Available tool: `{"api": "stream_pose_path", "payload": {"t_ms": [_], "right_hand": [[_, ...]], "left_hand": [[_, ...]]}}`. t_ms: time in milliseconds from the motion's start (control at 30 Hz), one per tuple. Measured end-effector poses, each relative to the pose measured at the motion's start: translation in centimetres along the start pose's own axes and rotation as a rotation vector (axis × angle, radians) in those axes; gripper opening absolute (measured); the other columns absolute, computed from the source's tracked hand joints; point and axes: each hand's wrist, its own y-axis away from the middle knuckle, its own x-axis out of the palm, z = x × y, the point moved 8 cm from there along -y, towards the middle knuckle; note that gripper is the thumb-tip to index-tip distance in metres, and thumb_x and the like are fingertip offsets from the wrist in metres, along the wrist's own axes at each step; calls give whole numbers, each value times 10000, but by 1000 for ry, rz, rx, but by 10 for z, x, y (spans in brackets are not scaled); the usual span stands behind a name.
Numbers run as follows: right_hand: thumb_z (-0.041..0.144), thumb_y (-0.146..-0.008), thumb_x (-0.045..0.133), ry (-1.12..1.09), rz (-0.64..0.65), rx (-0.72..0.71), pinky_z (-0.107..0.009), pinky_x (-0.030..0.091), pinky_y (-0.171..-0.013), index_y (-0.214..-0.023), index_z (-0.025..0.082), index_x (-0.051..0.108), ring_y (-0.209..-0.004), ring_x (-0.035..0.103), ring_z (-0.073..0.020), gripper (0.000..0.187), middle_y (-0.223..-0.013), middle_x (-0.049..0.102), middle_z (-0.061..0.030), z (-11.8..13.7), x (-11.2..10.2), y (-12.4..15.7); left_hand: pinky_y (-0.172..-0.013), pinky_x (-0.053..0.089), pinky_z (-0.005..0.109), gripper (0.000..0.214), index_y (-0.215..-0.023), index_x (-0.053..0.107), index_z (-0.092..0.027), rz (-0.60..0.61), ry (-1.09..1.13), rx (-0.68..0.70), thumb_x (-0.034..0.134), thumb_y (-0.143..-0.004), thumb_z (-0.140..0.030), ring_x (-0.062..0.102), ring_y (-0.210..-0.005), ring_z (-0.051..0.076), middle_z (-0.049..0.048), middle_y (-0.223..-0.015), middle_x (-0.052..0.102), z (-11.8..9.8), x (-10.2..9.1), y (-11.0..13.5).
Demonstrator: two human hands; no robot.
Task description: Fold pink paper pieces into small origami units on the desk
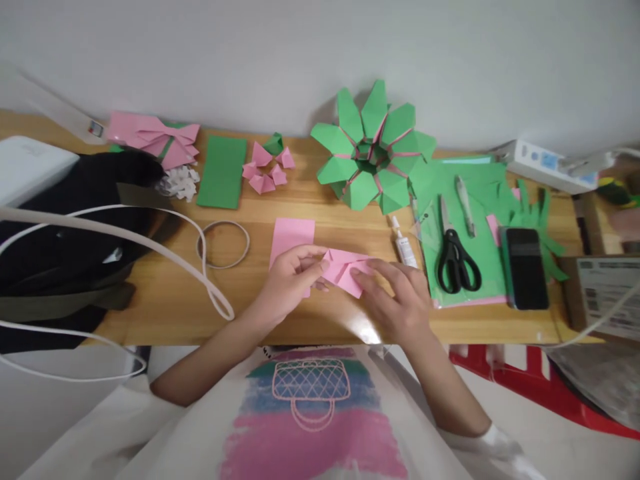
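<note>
A partly folded pink paper piece [345, 269] lies on the wooden table [165, 300] in front of me. My left hand [289, 280] pinches its left end with closed fingers. My right hand [397, 300] presses on its right side, fingers bent onto the paper. A flat pink sheet [291, 238] lies under and behind my left hand. A large green and pink folded paper flower [374, 155] stands at the back of the table.
Black scissors [456, 258], a pen [465, 205] and a phone [527, 267] lie on green sheets [480, 193] at right. A glue bottle [404, 243] lies beside them. Small pink folded pieces [267, 170], a green sheet [223, 171], a pink bow [155, 137] and a black bag [65, 247] are at left.
</note>
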Motion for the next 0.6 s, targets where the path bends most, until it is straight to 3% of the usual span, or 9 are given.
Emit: {"api": "stream_pose_path", "payload": {"t_ms": [100,200,300,400,600], "right_hand": [[80,-866,608,-21,2,8,-328,463,-706,-1109,201,662,-878,607,-205,276,-995,727,-85,-4,11,12],[80,-883,582,-22,58,9,-329,458,-711,-1071,179,676,-902,618,-210,232,-980,743,-87,-10,24,22],[119,-889,599,-7,105,-1,-336,456,-741,-1026,183,684,-911,618,-210,174,-994,750,-72,-12,31,28],[134,-894,600,3,155,-16,-338,460,-764,-1017,170,686,-925,618,-209,154,-1014,750,-74,-9,33,30],[119,-893,595,-11,233,-35,-346,483,-799,-1012,142,689,-955,629,-226,154,-1057,741,-97,-9,34,29]], "left_hand": [[-616,570,288,299,-1111,616,-134,-21,-180,103,597,-850,-278,722,-714,180,90,-930,745,1,0,2],[-852,553,404,259,-1131,626,-128,-86,-673,520,504,-915,-201,688,-1002,243,136,-1107,715,-20,5,12],[-997,470,447,276,-1157,631,-94,66,-1169,893,507,-937,-206,564,-1231,295,173,-1288,634,-20,33,27],[-1083,391,405,448,-1294,549,-58,258,-1405,954,573,-925,-310,498,-1310,277,168,-1375,577,-1,45,29],[-1143,274,379,618,-1397,444,-48,358,-1508,969,427,-970,-495,403,-1391,251,159,-1464,488,15,42,30]]}}
